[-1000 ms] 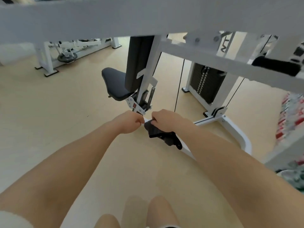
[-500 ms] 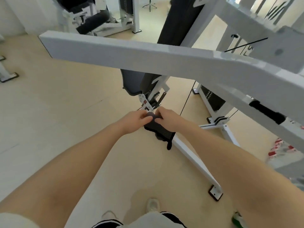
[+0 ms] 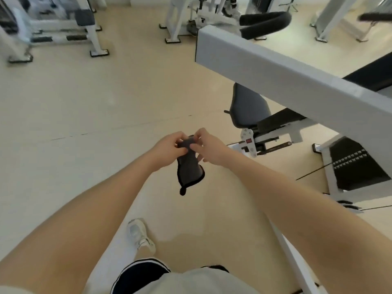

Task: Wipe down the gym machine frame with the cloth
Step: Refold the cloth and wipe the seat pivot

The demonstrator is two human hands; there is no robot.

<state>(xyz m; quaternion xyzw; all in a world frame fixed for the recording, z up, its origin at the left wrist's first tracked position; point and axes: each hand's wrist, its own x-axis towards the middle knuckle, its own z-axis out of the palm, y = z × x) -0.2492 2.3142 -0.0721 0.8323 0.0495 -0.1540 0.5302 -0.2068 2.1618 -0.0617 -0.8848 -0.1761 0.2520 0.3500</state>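
Now both hands pinch a bunched grey, dark-edged cloth [image 3: 188, 166].

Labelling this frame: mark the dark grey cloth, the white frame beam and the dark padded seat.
dark grey cloth [image 3: 189, 166]: head view, hanging middle of the fabric.
white frame beam [image 3: 275, 75]: head view, side face of the beam.
dark padded seat [image 3: 248, 107]: head view, top of the cushion.

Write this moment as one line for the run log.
step: cloth handling | left hand: pinches cloth | right hand: pinches cloth | cloth: hangs off frame beam
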